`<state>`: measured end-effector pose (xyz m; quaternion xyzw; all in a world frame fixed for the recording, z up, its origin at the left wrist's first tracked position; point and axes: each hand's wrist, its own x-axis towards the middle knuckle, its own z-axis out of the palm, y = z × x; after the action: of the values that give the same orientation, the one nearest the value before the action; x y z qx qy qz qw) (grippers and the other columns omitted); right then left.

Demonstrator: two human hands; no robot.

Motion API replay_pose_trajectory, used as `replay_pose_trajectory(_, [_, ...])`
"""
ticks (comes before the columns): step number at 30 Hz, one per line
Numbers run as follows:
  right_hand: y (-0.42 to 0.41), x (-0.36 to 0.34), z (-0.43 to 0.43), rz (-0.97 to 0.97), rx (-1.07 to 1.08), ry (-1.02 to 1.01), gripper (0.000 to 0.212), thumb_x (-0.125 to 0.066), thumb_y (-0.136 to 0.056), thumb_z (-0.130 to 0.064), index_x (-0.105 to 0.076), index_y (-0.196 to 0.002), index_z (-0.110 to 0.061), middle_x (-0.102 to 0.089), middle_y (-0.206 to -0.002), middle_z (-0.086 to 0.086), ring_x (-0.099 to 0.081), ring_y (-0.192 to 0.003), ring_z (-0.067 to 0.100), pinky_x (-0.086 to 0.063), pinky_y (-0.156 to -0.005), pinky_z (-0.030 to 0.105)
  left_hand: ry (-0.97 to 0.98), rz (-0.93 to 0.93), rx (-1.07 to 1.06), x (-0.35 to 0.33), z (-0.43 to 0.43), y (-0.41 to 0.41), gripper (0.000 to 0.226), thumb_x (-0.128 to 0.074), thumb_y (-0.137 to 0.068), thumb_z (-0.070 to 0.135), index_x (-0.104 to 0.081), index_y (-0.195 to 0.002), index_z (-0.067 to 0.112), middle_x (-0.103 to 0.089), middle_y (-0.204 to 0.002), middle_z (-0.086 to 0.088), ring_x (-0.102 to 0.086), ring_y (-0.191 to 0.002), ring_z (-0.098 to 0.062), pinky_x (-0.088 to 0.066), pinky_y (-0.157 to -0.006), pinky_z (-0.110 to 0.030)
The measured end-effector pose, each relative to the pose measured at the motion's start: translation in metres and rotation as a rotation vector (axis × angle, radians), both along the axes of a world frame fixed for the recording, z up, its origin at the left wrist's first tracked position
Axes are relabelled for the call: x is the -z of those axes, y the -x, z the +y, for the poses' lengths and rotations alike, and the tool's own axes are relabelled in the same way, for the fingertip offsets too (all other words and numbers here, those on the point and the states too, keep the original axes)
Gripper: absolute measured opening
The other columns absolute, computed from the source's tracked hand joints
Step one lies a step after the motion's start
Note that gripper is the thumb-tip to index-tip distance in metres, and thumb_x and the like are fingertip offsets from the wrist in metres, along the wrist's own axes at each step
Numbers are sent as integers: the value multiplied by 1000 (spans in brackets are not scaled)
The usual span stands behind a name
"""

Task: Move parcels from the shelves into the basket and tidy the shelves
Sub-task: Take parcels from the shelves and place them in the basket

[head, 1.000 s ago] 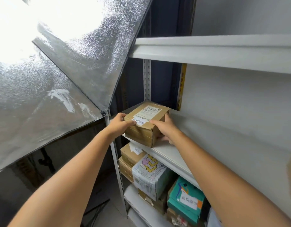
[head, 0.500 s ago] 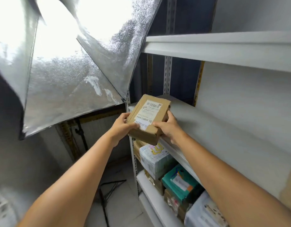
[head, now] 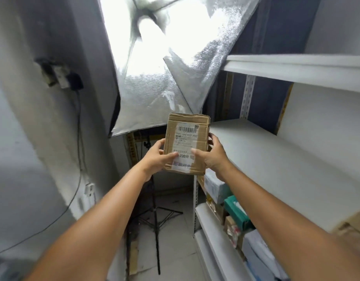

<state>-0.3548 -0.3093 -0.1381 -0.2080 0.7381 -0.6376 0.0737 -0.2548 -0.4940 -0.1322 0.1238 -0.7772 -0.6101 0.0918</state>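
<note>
Off the white shelf (head: 276, 159) now comes the labelled cardboard parcel (head: 186, 144), hanging just left of its front corner, clamped between left hand (head: 154, 157) and right hand (head: 212, 156). Best keep both palms squeezing while turning toward the basket, which is out of view. Beyond the parcel, a lit softbox (head: 165, 67); parcels below the shelf blur together.

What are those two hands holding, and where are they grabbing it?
A small cardboard parcel. The left hand grips its lower left edge and the right hand its right side, both thumbs on the labelled face.
</note>
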Motion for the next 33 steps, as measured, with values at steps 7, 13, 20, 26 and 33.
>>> replay_pose_trajectory(7, [-94, 28, -23, 45, -22, -54, 100, -88, -59, -39, -38, -145, -23, -60, -126, -5, -63, -113, 15, -54, -97, 45, -69, -9, -117, 26, -14, -107, 60, -75, -85, 25, -40, -134, 19, -61, -123, -8, -67, -104, -22, -60, -77, -40])
replay_pose_trajectory(13, [-174, 45, -46, 39, -192, -129, 88, -87, -71, -24, -41, -146, -23, -58, -126, 0, -65, -106, 13, -58, -88, 38, -64, -44, -316, 57, -27, -205, 83, -87, -69, 39, -39, -132, 15, -62, -124, -6, -62, -111, -21, -54, -93, -41])
replay_pose_trajectory(20, [-248, 67, -92, 32, -437, -183, 89, -86, -64, -38, -43, -141, -30, -61, -123, -2, -66, -107, 19, -59, -86, 47, -78, -129, -570, 82, -28, -314, 75, -77, -82, 30, -33, -142, 22, -60, -123, -1, -59, -103, -18, -52, -80, -31])
replay_pose_trajectory(26, [-313, 95, -126, 43, -681, -220, 81, -87, -64, -35, -47, -134, -36, -62, -117, -9, -66, -104, 15, -59, -87, 46, -70, -180, -851, 108, -13, -417, 100, -81, -73, 50, -26, -150, 21, -45, -147, -1, -51, -128, -24, -43, -108, -47])
replay_pose_trajectory(33, [-435, 127, -138, 77, -1018, -271, 86, -88, -63, -39, -47, -137, -29, -62, -118, -9, -65, -107, 17, -54, -95, 47, -177, -179, -1181, 131, 49, -552, 76, -81, -78, 36, -37, -139, 26, -61, -128, -3, -63, -110, -23, -56, -91, -46])
